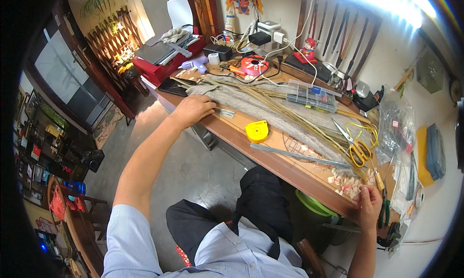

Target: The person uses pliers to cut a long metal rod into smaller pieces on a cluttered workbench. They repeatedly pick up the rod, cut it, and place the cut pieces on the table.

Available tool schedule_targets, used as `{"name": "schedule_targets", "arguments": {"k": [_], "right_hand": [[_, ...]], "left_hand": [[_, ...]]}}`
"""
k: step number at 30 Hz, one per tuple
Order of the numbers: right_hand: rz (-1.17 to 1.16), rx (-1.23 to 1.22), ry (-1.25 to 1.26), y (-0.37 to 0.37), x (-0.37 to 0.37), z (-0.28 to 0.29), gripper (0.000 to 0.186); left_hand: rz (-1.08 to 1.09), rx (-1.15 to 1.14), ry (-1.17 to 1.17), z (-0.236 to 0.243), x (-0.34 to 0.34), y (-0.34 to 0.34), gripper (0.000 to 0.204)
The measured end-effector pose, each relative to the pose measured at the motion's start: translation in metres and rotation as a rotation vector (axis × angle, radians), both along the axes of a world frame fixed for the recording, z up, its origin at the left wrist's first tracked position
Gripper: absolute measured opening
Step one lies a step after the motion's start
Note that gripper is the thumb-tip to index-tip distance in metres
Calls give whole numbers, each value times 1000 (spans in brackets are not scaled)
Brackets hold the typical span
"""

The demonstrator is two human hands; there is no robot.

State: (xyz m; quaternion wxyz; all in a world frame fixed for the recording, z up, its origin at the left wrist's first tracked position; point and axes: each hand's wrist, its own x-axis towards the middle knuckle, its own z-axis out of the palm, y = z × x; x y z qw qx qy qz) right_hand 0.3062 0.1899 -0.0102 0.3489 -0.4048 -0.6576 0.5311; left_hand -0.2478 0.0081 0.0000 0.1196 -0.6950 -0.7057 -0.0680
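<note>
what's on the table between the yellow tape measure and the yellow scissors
In the head view, a bundle of long pale strips crosses that stretch between the yellow tape measure and the yellow-handled scissors, lying over grey felt.

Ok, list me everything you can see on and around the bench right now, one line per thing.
bamboo strips: a bundle, pale green-yellow, lying lengthwise along the bench
felt mat: one, grey, under the strips
tape measure: one, yellow, near the front edge
metal ruler: one, silver, along the front edge
scissors: one, yellow handles, right part of the bench
parts box: one, clear, behind the strips
tape roll: one, red, far end
glue gun: one, pale purple, far end
phone: one, black, far left corner
shavings: a pile, pale, by the right hand
left hand: flat on the mat's left end
right hand: at the bench's near right edge, fingers curled
</note>
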Motion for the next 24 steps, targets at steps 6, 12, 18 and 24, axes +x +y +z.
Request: {"name": "schedule_targets", "arguments": {"k": [6, 12, 18, 24], "right_hand": [[0, 74, -74, 4, -2, 5, 17], [30, 248, -344, 27, -13, 11, 17], [102, 583, -508, 33, -22, 24, 13], [174, 1068, -649, 48, -56, 28, 18]], "left_hand": [[24, 21, -61, 0, 4, 6, 19], [56, 78, -240, -8, 8, -1, 17], [90, 9, -164, 2, 17, 5, 17], [154, 204, -188, 14, 49, -2, 20]]}}
